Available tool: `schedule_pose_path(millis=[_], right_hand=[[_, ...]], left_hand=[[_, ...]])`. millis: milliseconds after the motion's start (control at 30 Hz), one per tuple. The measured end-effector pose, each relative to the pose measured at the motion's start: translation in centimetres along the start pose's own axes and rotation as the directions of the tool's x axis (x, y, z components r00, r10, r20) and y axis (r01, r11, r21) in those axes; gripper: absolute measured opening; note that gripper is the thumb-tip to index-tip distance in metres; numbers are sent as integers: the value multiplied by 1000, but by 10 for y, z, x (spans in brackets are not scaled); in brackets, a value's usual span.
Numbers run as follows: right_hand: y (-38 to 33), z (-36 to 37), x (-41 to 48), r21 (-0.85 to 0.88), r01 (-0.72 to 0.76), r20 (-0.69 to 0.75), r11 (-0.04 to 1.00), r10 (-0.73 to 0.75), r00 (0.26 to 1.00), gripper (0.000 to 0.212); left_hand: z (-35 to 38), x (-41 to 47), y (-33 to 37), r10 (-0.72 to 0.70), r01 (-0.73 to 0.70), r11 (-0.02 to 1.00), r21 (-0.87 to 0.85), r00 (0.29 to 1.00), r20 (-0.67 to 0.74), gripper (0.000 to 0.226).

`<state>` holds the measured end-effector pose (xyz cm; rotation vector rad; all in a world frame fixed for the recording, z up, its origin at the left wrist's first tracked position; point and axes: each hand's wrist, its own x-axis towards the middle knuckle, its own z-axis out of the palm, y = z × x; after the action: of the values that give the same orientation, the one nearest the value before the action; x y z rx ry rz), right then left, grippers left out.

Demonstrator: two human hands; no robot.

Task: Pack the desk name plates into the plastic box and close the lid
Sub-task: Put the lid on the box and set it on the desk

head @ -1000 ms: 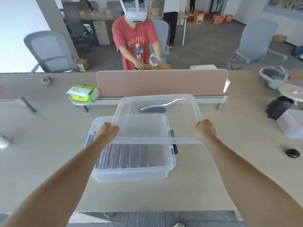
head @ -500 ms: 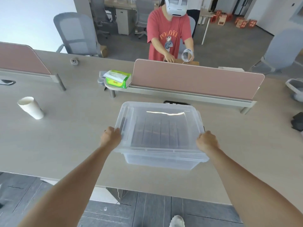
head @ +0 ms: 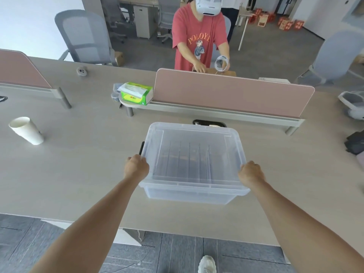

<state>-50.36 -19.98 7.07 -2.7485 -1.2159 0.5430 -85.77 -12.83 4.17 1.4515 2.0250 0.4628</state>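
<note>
A clear plastic box (head: pixel 189 195) stands on the pale desk in front of me. Its clear lid (head: pixel 194 133) lies flat on top of it. Several desk name plates (head: pixel 187 158) stand in a row inside and show dimly through the lid. My left hand (head: pixel 136 167) is closed on the lid's left edge near the front corner. My right hand (head: pixel 251 173) is closed on the right edge near the front corner. A black latch (head: pixel 141 147) shows at the box's left side.
A white paper cup (head: pixel 26 131) stands at the left. A green tissue box (head: pixel 136 93) sits by the pink divider (head: pixel 232 91). A black object (head: pixel 209 123) lies behind the box. A person in a red shirt (head: pixel 199 36) stands beyond the divider. Dark bags (head: pixel 356 142) lie far right.
The lid came down from above the open box and now rests flat on it. Both hands stayed on its side edges. The camera view shifted left.
</note>
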Motion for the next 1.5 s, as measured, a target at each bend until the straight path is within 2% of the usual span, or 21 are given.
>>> schedule_pose_path(millis=[267,533,667,867,1000,1167,1267,1367,1433,1500], right_hand=[[10,8,13,6,24,32,1000,-25,999,37],[47,-10,39,12,-31,15,999,31,999,37],[72,-27,53,2,-94,23,996,94,995,34],[102,-52,75,16,-124,64,992,123,990,33],[109,-59,95,-15,-114,57,993,115,992,38],[109,-53,127,51,-93,20,994,92,996,59],[111,-42,144,163,-108,77,981,97,992,67],[109,-33,155,265,-154,146,952,118,982,70],[106,-36,159,285,-181,175,941,134,975,72],[105,-40,162,293,-197,199,935,142,970,76]], left_hand=[[13,1,8,-35,34,999,-39,999,-14,33],[42,-8,51,-10,14,997,-74,999,51,34],[63,-15,83,20,-18,1000,-13,996,91,34],[84,-14,110,-18,14,999,32,994,112,32],[92,-8,124,-81,70,989,132,994,78,44],[99,12,130,-198,200,980,-13,975,99,68],[102,19,128,-219,235,967,-96,963,154,71],[107,28,123,-235,278,935,-219,950,204,84],[111,30,122,-244,291,915,-278,950,194,76],[113,26,125,-234,260,931,-256,964,129,64]])
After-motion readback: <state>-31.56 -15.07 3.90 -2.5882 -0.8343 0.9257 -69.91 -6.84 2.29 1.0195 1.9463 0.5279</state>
